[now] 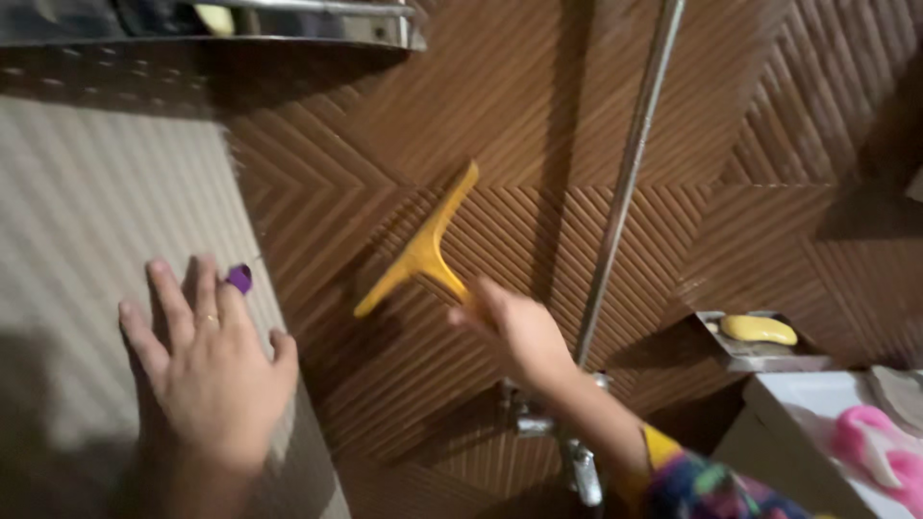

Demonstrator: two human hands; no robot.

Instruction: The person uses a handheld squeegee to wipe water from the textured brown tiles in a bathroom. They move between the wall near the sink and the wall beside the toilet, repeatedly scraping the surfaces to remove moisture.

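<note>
- Brown ribbed wall tiles [404,144] in a chevron pattern fill most of your view, with a paler striped wall panel [96,211] taking up the left side.
- Your right hand [514,327] is wrapped tight round the handle of a yellow squeegee [420,252], fingers closed, handle end hidden in your grip.
- That squeegee sits flat against the brown tiles, roughly mid-frame, blade running diagonally from lower left up to upper right.
- Your left hand [207,370] is wide open, fingers spread and palm pressed flat on the pale panel, right by its edge. It's holding nothing, and there's a ring on one finger.
- Just past your left fingertips there's a small purple thing [239,278] at the panel's edge. Too blurry to say what it is.
- A chrome pipe [630,173] runs up the wall just right of your squeegee hand, with a chrome tap fitting [553,432] below your wrist.
- Off to the right, a little soap dish [769,358] on the wall holds a yellow soap bar [759,330].
- Bottom right corner has something pink [880,447] lying on a white ledge [788,404].
- Up top left you can see a metal shelf [317,29].
</note>
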